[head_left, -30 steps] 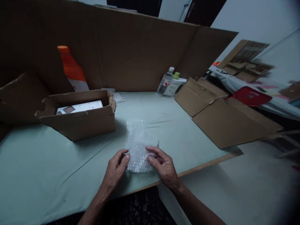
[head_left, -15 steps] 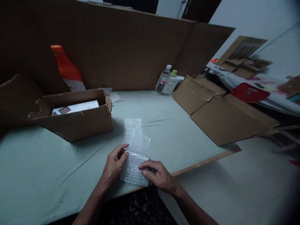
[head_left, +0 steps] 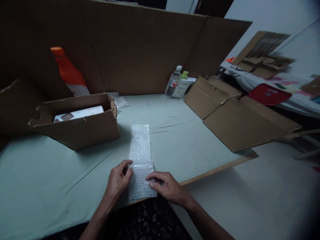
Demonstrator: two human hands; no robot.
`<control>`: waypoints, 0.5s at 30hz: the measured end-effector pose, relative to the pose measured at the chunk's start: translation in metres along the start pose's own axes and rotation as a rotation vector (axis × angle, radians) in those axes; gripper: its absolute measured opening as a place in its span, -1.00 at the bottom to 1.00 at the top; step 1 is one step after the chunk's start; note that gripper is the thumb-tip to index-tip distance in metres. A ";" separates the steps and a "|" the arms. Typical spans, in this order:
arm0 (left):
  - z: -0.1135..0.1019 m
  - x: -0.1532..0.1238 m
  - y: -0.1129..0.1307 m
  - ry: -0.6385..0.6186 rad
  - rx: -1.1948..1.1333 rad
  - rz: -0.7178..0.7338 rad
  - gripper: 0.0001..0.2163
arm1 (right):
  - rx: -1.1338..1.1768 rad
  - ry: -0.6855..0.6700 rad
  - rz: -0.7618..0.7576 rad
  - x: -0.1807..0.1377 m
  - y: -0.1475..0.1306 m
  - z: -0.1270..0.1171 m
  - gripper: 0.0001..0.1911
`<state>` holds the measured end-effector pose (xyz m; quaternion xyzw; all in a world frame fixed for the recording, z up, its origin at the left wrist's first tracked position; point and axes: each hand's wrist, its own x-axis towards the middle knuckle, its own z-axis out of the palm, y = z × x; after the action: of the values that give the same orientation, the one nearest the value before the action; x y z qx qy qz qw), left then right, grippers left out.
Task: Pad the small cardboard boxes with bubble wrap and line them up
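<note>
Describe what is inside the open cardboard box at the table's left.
In the cardboard box is a white item with a brownish patch on its visible face. The front wall hides its lower part and the box floor, so anything beneath is unseen.

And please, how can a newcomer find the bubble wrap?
Start on the pale green tablecloth, at its near edge. With left hand and right hand at its sides, the bubble wrap lies there: translucent, bubbled, unlike the open cardboard box.

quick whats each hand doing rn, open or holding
Left hand: at left edge of bubble wrap; grip can't be told.
Right hand: at its right side; grip can't be told.
</note>
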<state>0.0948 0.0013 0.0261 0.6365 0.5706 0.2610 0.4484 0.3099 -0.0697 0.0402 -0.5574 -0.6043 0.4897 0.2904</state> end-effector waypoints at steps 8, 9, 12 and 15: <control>-0.006 0.001 0.001 -0.113 0.228 0.018 -0.64 | 0.219 -0.045 0.074 -0.014 0.002 -0.012 -0.64; -0.006 0.001 0.002 -0.114 0.257 0.028 -0.65 | 0.181 -0.059 0.061 -0.015 0.003 -0.012 -0.64; -0.007 0.002 0.002 -0.122 0.303 0.045 -0.68 | 0.129 -0.159 0.040 -0.016 0.006 -0.007 -0.65; -0.012 0.004 0.001 -0.074 0.273 0.095 -0.71 | 0.381 -0.185 0.061 -0.013 0.011 0.002 -0.64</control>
<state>0.0859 0.0088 0.0316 0.7270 0.5533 0.1783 0.3654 0.3147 -0.0837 0.0319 -0.4631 -0.5077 0.6526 0.3192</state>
